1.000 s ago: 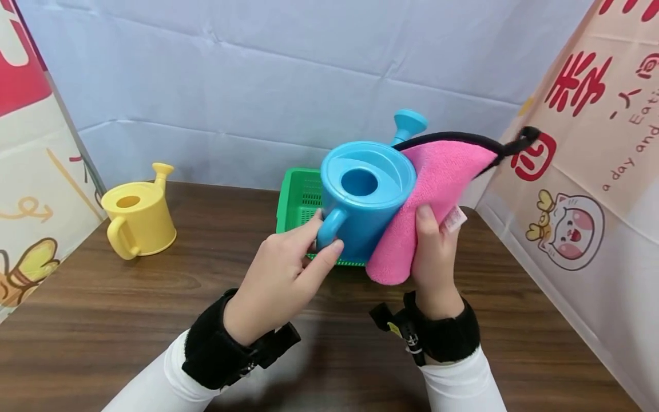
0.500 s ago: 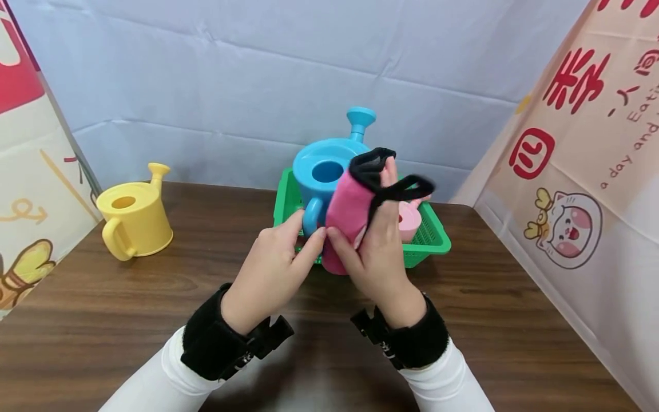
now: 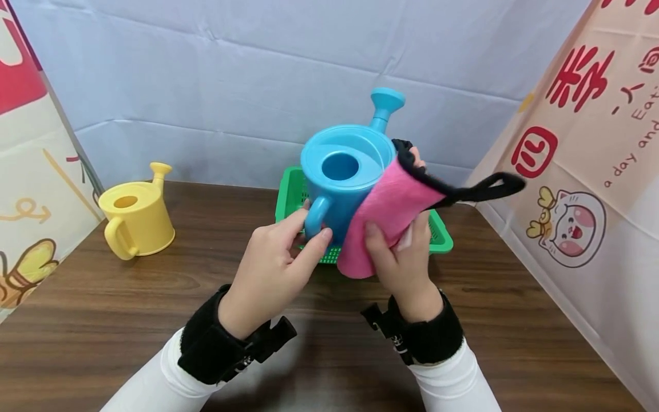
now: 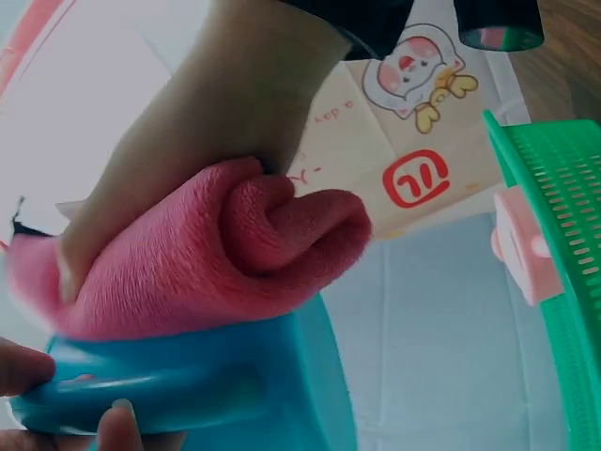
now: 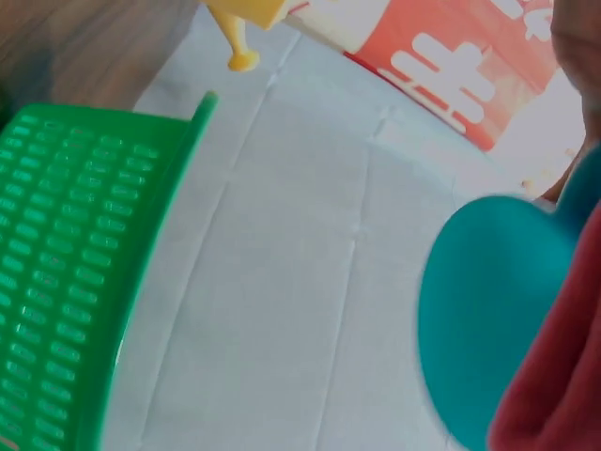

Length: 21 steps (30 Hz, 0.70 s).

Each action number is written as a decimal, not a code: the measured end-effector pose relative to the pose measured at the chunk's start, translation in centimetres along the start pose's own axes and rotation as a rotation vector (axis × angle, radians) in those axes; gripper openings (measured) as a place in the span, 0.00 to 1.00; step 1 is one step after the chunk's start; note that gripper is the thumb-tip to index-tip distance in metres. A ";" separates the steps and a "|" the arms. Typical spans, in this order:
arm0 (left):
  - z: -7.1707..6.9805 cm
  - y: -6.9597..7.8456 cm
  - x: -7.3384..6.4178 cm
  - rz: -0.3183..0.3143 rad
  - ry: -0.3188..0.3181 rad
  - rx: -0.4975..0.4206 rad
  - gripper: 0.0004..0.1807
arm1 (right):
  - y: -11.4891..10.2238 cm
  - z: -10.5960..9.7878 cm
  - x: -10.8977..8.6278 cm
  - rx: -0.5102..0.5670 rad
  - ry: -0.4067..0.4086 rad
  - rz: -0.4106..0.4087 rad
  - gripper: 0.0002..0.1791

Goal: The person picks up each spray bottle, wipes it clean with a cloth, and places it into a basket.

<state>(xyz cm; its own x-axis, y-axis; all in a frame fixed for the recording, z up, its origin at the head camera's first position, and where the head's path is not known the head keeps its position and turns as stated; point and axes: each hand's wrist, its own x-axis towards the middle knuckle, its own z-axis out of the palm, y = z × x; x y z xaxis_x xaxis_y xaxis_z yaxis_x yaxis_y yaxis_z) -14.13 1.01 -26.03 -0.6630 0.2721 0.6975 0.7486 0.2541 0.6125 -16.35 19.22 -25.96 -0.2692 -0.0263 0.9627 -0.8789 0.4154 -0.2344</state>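
My left hand (image 3: 275, 257) grips the handle of a blue watering can (image 3: 345, 149), holding it up in front of the green basket with its spout pointing back and right. In the left wrist view, fingertips wrap the blue handle (image 4: 141, 390). My right hand (image 3: 407, 263) holds a folded pink cloth (image 3: 383, 212) with black edging and a black loop, pressed along the can's right side. The cloth's rolled end (image 4: 291, 221) shows in the left wrist view, lying against the can. In the right wrist view the can's underside (image 5: 498, 310) and a cloth fold (image 5: 554, 376) appear.
A green perforated basket (image 3: 440, 236) stands behind the can, partly hidden. A pink item (image 4: 526, 244) sits in it in the left wrist view. At the left of the table stands a yellow watering can (image 3: 139, 220). Printed cloth screens flank the wooden table (image 3: 154, 320).
Carrying the cloth, my right hand swept left across the can's front, then back right along its side. The blue can shifted left, then slightly back up and right.
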 end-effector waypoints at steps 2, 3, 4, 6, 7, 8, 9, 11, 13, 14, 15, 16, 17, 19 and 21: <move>-0.2 0.1 0.0 0.040 0.028 -0.007 0.10 | 0.4 -0.3 -0.1 0.036 0.026 0.051 0.39; -0.3 0.1 0.0 0.054 0.041 -0.013 0.13 | 0.6 -0.4 -0.1 0.042 0.032 0.073 0.36; -0.4 0.1 0.0 0.062 0.051 -0.024 0.14 | 0.9 -0.5 -0.1 0.058 0.026 0.097 0.33; -0.7 0.1 0.1 0.065 0.072 -0.059 0.13 | 1.5 -0.7 -0.3 0.090 -0.009 0.146 0.27; -0.7 0.1 0.1 0.057 0.080 -0.081 0.10 | 1.9 -0.7 -0.4 0.100 -0.030 0.168 0.25; -0.8 0.1 0.1 0.047 0.088 -0.106 0.09 | 2.1 -0.8 -0.5 0.106 -0.051 0.186 0.24; -0.9 0.0 0.2 0.030 0.094 -0.133 0.08 | 2.4 -0.8 -0.5 0.105 -0.070 0.202 0.23; -0.9 0.0 0.3 -0.012 0.101 -0.179 0.07 | 2.5 -0.7 -0.5 0.102 -0.104 0.216 0.23; -0.9 -0.1 0.4 -0.060 0.099 -0.209 0.08 | 2.4 -0.3 -0.6 0.078 -0.123 0.193 0.26; -0.9 -0.2 0.4 -0.081 0.096 -0.217 0.10 | 2.2 -0.1 -0.6 0.059 -0.126 0.164 0.29; -0.9 -0.2 0.4 -0.097 0.089 -0.217 0.10 | 2.0 0.2 -0.7 0.029 -0.131 0.131 0.32; -0.9 -0.3 0.5 -0.110 0.083 -0.214 0.11 | 1.7 0.6 -0.8 -0.005 -0.138 0.093 0.35; -0.9 -0.3 0.5 -0.117 0.076 -0.210 0.11 | 1.5 1.0 -0.8 -0.050 -0.143 0.044 0.38; -0.8 -0.4 0.4 -0.125 0.057 -0.195 0.11 | 1.1 1.6 -1.2 -0.141 -0.154 -0.038 0.40; -0.7 -0.5 0.4 -0.129 0.038 -0.181 0.11 | 0.8 2.1 -1.4 -0.232 -0.150 -0.112 0.41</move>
<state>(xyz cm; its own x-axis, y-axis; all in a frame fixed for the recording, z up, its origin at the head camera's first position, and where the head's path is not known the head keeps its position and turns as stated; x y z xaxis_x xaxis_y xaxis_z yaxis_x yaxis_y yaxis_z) -14.70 0.35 -25.81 -0.7552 0.2119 0.6203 0.6494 0.1131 0.7519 -17.52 17.65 -27.80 -0.2461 -0.2110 0.9460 -0.7976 0.5986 -0.0740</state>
